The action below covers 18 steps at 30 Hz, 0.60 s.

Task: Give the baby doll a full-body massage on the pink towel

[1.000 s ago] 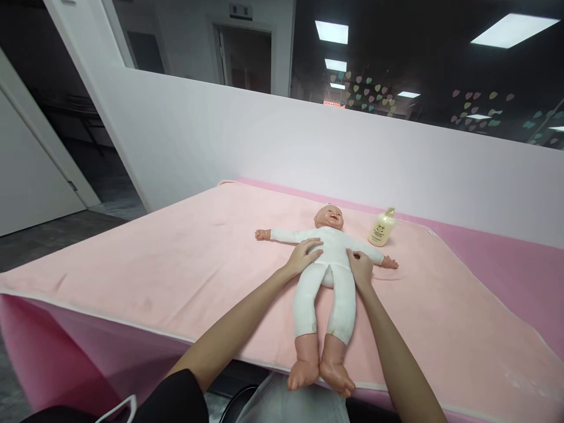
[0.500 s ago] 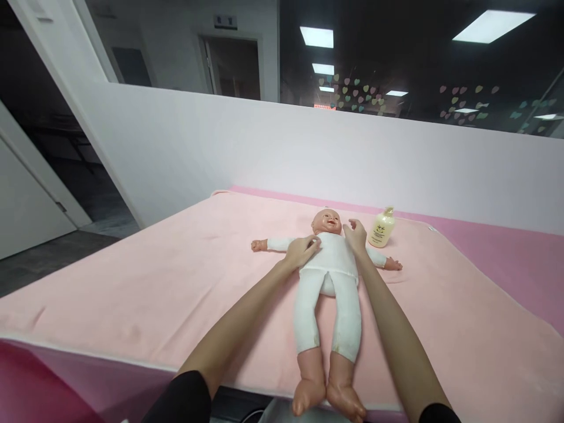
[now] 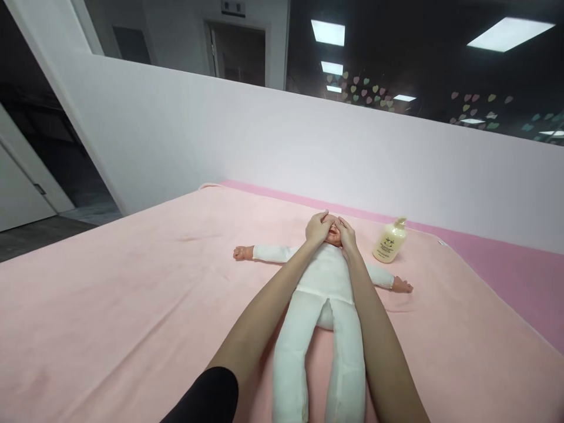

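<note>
Pink blanket (image 3: pixel 150 282) roomy leftward; left hand (image 3: pixel 317 228), right hand (image 3: pixel 348 235) cupping doll's head (image 3: pixel 333 235), grip unclosed.

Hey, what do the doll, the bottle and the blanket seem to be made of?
Doll: body of matte white cloth, showing seams; head probably smooth vinyl, with a slight sheen. Bottle: likely plastic, pale yellow, with glossy highlights. Blanket: soft, matte pink fabric, perhaps fleece, judging by its creases.

Head view, forward and down over the doll (image 3: pixel 326 276)
</note>
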Each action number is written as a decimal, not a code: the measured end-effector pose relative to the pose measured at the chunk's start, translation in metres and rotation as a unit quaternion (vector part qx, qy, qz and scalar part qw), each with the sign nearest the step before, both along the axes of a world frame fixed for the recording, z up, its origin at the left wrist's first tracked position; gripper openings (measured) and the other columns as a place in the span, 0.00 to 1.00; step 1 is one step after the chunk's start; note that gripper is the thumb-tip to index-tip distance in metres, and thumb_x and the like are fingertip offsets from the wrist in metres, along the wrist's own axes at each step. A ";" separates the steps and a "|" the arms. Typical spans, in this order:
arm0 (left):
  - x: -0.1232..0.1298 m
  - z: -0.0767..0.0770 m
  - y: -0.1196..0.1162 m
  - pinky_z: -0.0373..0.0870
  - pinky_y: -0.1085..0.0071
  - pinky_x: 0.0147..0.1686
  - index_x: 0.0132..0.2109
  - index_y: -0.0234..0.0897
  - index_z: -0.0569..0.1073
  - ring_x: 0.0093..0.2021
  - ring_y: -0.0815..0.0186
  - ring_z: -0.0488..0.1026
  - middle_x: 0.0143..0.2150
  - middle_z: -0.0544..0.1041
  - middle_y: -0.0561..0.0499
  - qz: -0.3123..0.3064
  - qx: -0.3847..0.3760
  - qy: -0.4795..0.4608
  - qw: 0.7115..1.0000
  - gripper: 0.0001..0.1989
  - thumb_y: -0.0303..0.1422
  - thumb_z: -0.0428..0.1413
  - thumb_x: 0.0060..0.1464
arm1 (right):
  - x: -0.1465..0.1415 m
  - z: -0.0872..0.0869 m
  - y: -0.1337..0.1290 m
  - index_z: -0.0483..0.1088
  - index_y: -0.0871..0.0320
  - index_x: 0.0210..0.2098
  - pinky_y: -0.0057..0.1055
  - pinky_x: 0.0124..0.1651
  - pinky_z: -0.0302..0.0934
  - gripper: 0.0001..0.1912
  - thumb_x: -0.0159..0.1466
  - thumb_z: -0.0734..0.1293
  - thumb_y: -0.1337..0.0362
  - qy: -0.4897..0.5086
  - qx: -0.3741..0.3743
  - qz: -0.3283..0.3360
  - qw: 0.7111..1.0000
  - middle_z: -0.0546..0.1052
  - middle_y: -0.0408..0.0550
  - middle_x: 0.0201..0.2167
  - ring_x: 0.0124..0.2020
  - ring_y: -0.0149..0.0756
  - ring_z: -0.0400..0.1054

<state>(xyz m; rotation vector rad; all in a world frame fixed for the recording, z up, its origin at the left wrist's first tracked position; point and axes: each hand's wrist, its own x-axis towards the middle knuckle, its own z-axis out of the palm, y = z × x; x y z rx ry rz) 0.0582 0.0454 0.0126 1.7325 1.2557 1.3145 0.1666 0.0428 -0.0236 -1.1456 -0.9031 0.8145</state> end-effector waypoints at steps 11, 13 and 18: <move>-0.001 -0.006 -0.009 0.63 0.69 0.52 0.47 0.37 0.74 0.51 0.64 0.70 0.49 0.75 0.48 0.048 -0.013 -0.081 0.995 0.16 0.35 0.49 0.54 | -0.005 0.005 -0.002 0.72 0.59 0.44 0.33 0.55 0.59 0.19 0.53 0.67 0.60 0.021 0.008 -0.027 0.999 0.73 0.47 0.47 0.50 0.36 0.66; -0.001 -0.009 -0.006 0.63 0.70 0.52 0.47 0.38 0.73 0.52 0.64 0.69 0.50 0.75 0.49 0.033 -0.013 -0.090 0.995 0.16 0.35 0.53 0.51 | -0.004 0.003 -0.002 0.72 0.59 0.44 0.33 0.56 0.58 0.21 0.50 0.69 0.59 -0.010 0.020 -0.034 0.999 0.73 0.48 0.47 0.50 0.37 0.66; -0.002 -0.011 0.000 0.61 0.73 0.54 0.45 0.39 0.76 0.54 0.66 0.68 0.51 0.75 0.53 0.020 -0.051 -0.151 0.987 0.16 0.29 0.48 0.52 | 0.002 -0.001 0.000 0.74 0.59 0.37 0.34 0.54 0.59 0.14 0.54 0.65 0.60 -0.013 0.017 -0.076 0.997 0.75 0.46 0.43 0.49 0.35 0.67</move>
